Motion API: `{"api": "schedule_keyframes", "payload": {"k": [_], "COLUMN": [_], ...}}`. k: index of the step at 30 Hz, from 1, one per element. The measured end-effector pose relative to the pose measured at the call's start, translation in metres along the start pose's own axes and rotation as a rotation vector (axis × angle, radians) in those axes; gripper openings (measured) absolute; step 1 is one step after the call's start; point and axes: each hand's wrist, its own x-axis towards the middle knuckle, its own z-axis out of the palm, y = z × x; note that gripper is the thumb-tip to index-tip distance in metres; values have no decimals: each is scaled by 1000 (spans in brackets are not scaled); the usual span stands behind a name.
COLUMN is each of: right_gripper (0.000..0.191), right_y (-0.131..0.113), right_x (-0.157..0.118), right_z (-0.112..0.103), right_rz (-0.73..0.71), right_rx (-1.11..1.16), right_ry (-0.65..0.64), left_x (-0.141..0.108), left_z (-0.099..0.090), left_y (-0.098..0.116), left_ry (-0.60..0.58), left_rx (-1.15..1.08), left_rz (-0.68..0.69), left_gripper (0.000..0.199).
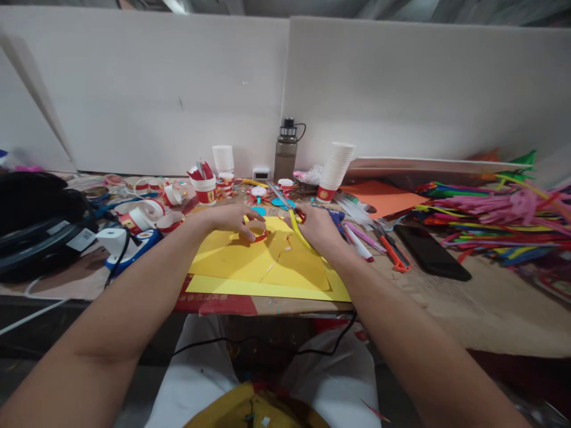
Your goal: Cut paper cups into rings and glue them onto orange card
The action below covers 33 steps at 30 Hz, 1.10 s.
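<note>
My left hand (234, 219) has its fingers closed on a short ring cut from a paper cup (257, 230), just over the yellow paper (232, 258). In my right hand (317, 227) is a pair of scissors (292, 219) with yellow handles, its blades pointing away from me toward the back of the table. A small scrap and a thin strip lie on the yellow sheets between the hands. Beyond them are blue paper discs (282, 203) and a small red-and-white cup piece (258, 193).
Cut cup rings (151, 209) and a power strip (134, 246) lie left. A bottle (285, 151) and stacked paper cups (338, 166) stand behind. To the right are markers (358, 242), a phone (430, 252), orange paper (383, 197) and many pipe cleaners (508, 208).
</note>
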Motion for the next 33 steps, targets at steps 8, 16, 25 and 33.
{"api": "schedule_keyframes", "payload": {"k": [8,16,25,33], "right_gripper": [36,35,31,31], "right_y": [1,1,0,0], "right_x": [1,1,0,1], "right_z": [2,1,-1,0], "right_rz": [2,-5,-17,-33], "right_rx": [6,-5,-17,-24], "right_ry": [-7,-21,-13,-6], "left_x": [-3,-11,-12,-12], "left_z": [0,-2,-2,1], "left_y": [5,1,5,12], "left_ry": [10,88,45,110], "left_rx": [34,53,47,99], "left_rz": [-6,-143,10,-45], "left_gripper": [75,72,76,71]}}
